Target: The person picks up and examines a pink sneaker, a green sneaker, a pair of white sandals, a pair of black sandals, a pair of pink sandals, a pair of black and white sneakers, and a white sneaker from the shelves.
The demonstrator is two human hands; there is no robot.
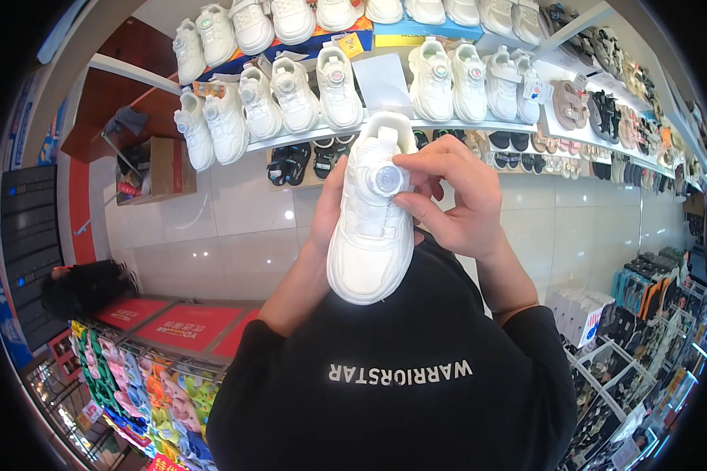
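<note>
A white sneaker point(369, 251) is held up in front of my chest, toe pointing down toward me. My left hand point(329, 208) grips it from the left side and behind, with most of the fingers hidden by the shoe. On the tongue sits a round, pale translucent dial point(388, 180). The thumb and index finger of my right hand point(463, 192) pinch this dial at its right edge; the other fingers are curled behind. Thin laces run across the shoe below the dial.
Beyond my hands, a white shelf point(291, 132) carries several similar white sneakers point(340, 86) and a blank white card point(382, 82). Black sandals point(289, 163) stand underneath. A cardboard box point(169, 169) is on the left, colourful slippers point(145, 385) at lower left, and racks of footwear point(632, 353) at right.
</note>
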